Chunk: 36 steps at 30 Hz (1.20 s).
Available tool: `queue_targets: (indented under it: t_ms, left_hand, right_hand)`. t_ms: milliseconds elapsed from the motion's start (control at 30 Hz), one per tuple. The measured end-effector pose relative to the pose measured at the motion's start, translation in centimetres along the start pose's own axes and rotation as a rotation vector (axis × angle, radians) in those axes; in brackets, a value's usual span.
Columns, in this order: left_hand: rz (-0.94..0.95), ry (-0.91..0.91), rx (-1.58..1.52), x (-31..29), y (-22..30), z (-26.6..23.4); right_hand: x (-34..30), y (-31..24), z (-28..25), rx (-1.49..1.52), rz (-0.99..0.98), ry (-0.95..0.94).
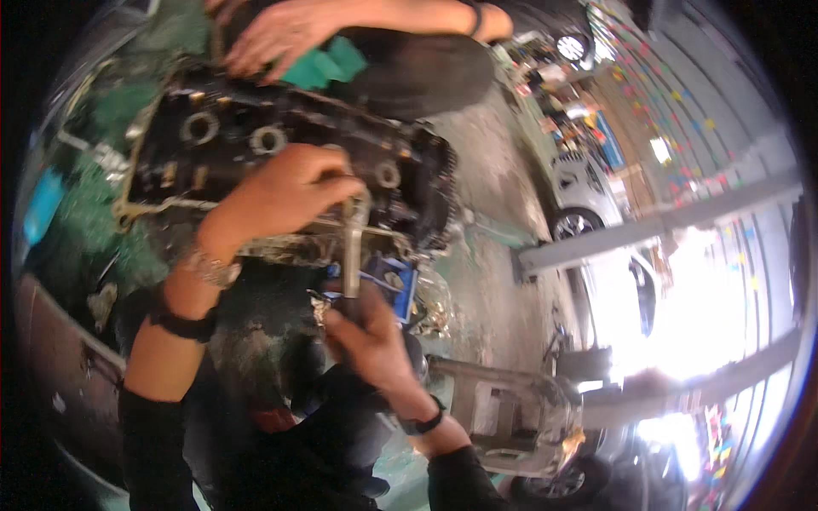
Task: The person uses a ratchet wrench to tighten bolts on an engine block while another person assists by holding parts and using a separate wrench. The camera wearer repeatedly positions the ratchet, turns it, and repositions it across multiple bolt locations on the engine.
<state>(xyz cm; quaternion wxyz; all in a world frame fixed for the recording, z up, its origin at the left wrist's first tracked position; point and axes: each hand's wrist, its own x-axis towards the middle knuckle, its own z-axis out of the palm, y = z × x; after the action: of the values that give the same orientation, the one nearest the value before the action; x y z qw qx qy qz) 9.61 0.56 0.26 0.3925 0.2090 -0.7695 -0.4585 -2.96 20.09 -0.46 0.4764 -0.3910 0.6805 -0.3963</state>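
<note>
In front of me lies a dark, oily engine cylinder head [234, 115] with round ports and a gasket-like rim. A metal ratchet wrench [351, 247] stands out from its near side toward me. My left hand [277, 196] reaches over the engine part, its fingers closed about the wrench's head end; what else sits under the fingers is hidden. Lower down, my right hand [371, 336] is wrapped round the dark handle end. Across the engine part, another person's hand [277, 38] rests at its far edge, beside a teal cloth or glove [328, 66].
A blue tray [405, 294] with small parts sits below the engine part, next to crumpled clear plastic [434, 311]. At the far left is a bright blue object [43, 204]. A metal frame [503, 417] stands at lower right, with parked cars [588, 187] beyond.
</note>
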Motion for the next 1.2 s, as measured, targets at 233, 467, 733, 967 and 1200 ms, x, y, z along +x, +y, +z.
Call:
queue_targets:
  t_ms: [233,467,733,967,1200]
  left_hand:
    - [-0.115,-0.059,-0.04,0.1,-0.4,0.2]
    - [-0.078,-0.028,0.02,-0.3,-0.9,-0.4]
    - [-0.078,-0.134,-0.1,-0.2,-1.8,-0.8]
    - [-0.034,-0.139,-0.109,-0.2,-1.0,-0.5]
    - [0.062,-0.157,-0.038,-0.1,-1.1,-0.9]
  right_hand:
    - [1.7,0.9,7.7,0.342,-0.195,-0.025]
    - [3.4,-0.1,9.8,0.666,-0.337,-0.217]
    - [2.5,0.7,9.4,0.656,-0.215,-0.035]
    - [0.9,-0.6,5.8,0.325,-0.283,-0.077]
    - [0.9,-0.7,-2.5,-0.44,-0.675,0.131]
